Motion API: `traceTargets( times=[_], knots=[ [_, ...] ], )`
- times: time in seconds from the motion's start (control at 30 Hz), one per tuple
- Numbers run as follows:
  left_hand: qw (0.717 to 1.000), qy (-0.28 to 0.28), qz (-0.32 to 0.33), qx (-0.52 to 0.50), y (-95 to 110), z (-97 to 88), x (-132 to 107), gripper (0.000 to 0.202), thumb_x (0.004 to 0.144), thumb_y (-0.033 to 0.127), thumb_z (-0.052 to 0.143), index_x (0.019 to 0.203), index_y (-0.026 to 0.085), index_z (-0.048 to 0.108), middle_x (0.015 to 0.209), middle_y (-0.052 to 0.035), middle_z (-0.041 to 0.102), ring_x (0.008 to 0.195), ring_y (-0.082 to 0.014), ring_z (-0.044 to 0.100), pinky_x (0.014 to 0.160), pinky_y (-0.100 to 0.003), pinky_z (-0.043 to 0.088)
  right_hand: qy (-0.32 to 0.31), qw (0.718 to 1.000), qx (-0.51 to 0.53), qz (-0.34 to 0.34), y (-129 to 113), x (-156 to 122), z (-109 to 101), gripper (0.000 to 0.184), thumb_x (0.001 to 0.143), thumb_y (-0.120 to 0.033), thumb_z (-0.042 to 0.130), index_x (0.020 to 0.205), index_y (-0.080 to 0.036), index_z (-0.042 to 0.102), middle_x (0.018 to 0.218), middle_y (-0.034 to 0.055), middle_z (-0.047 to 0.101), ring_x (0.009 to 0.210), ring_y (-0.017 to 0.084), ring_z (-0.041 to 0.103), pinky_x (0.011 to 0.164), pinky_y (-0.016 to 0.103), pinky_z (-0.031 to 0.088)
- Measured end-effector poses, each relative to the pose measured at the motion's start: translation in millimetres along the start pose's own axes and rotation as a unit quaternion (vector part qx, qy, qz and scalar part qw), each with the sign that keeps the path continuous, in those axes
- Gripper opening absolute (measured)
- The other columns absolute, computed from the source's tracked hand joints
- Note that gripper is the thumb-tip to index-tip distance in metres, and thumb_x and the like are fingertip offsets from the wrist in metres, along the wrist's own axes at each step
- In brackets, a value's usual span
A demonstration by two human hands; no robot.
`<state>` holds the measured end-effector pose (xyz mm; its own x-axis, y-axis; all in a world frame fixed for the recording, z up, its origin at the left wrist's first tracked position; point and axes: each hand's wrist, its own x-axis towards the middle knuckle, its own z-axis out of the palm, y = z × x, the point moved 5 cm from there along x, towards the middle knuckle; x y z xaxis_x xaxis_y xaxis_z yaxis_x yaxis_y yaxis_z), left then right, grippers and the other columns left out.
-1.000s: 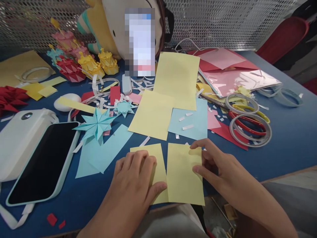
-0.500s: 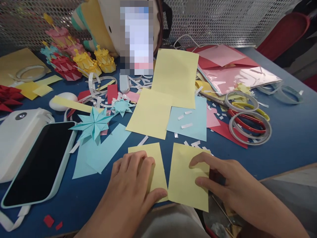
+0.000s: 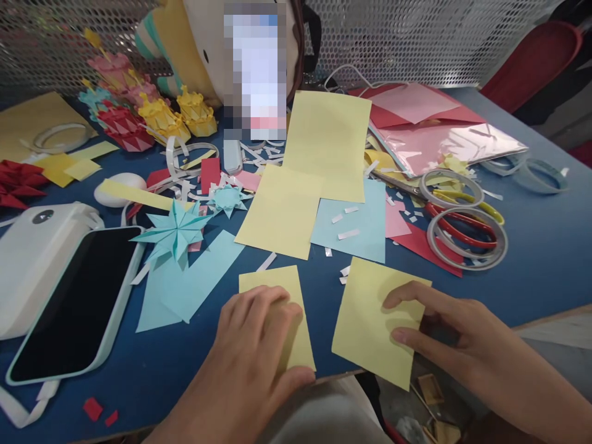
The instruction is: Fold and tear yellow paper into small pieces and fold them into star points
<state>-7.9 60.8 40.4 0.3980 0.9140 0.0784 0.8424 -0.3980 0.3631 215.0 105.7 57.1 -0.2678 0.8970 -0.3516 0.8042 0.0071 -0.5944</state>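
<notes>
My left hand [image 3: 259, 345] rests palm down on a small yellow paper sheet [image 3: 298, 308] at the table's front edge, its fingers slightly bent and its thumb apart. To the right, my right hand [image 3: 439, 327] holds another yellow paper sheet [image 3: 365, 308] by its right side. Thumb and index finger lie on top, while the other fingers are hidden at and under the edge. This sheet is tilted, and its lower corner sticks out past the table edge. Larger yellow sheets [image 3: 280, 209] lie farther back, overlapping a light blue sheet [image 3: 370, 237] with white scraps on it.
On the left are a phone [image 3: 76, 305], a white device [image 3: 41, 265] and a blue folded paper star [image 3: 176, 228]. Scissors [image 3: 467, 228] and tape rolls [image 3: 432, 240] lie at right. Folded paper cakes [image 3: 161, 117] stand at the back left, near a blurred upright screen [image 3: 259, 74].
My right hand has moved right with its yellow sheet, which has turned clockwise, widening the gap between the two sheets. My left hand has shifted slightly right on its sheet.
</notes>
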Motion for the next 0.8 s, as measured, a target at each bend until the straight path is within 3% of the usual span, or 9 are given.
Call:
traceTargets(
  times=[0.13, 0.37, 0.57, 0.8],
  knots=[
    [0.998, -0.023, 0.062, -0.012, 8.0, 6.5, -1.6, 0.045, 0.086, 0.033, 0.063, 0.127, 0.026, 0.046, 0.139, -0.0076, 0.052, 0.135, -0.0299, 0.04, 0.112, -0.057, 0.033, 0.012, 1.0, 0.008, 0.0, 3.1, 0.3, -1.9, 0.014, 0.084, -0.034, 0.053, 0.092, -0.028, 0.062, 0.061, -0.0043, 0.063, 0.049, 0.015, 0.056, 0.045, 0.023, 0.045],
    [0.997, -0.035, 0.069, -0.019, 18.4, 1.0, 2.8, 0.037, 0.081, 0.014, 0.068, 0.116, 0.027, 0.06, 0.133, -0.0098, 0.06, 0.131, -0.0334, 0.048, 0.106, -0.071, 0.03, 0.027, 0.999, 0.013, -0.033, 0.9, 0.7, -3.1, 0.011, 0.084, -0.034, 0.054, 0.088, -0.029, 0.063, 0.068, -0.0041, 0.066, 0.053, 0.014, 0.059, 0.045, 0.022, 0.046],
    [0.995, 0.026, 0.071, -0.06, 18.0, -4.3, 0.7, 0.023, 0.094, 0.017, 0.051, 0.111, 0.026, 0.063, 0.124, -0.0054, 0.066, 0.125, -0.0253, 0.055, 0.109, -0.062, 0.036, 0.025, 0.999, 0.013, -0.034, 2.4, 1.6, -3.4, 0.011, 0.085, -0.033, 0.053, 0.09, -0.029, 0.063, 0.075, -0.003, 0.069, 0.055, 0.014, 0.059, 0.047, 0.021, 0.046],
    [0.994, 0.033, 0.09, -0.05, 15.0, -4.7, -2.2, 0.023, 0.094, 0.02, 0.055, 0.115, 0.023, 0.063, 0.119, -0.0053, 0.068, 0.122, -0.0228, 0.058, 0.112, -0.052, 0.039, 0.023, 0.999, 0.013, -0.037, 4.0, 2.3, -3.1, 0.014, 0.085, -0.033, 0.052, 0.091, -0.027, 0.063, 0.08, 0.0, 0.071, 0.056, 0.015, 0.06, 0.046, 0.023, 0.045]
  ],
)
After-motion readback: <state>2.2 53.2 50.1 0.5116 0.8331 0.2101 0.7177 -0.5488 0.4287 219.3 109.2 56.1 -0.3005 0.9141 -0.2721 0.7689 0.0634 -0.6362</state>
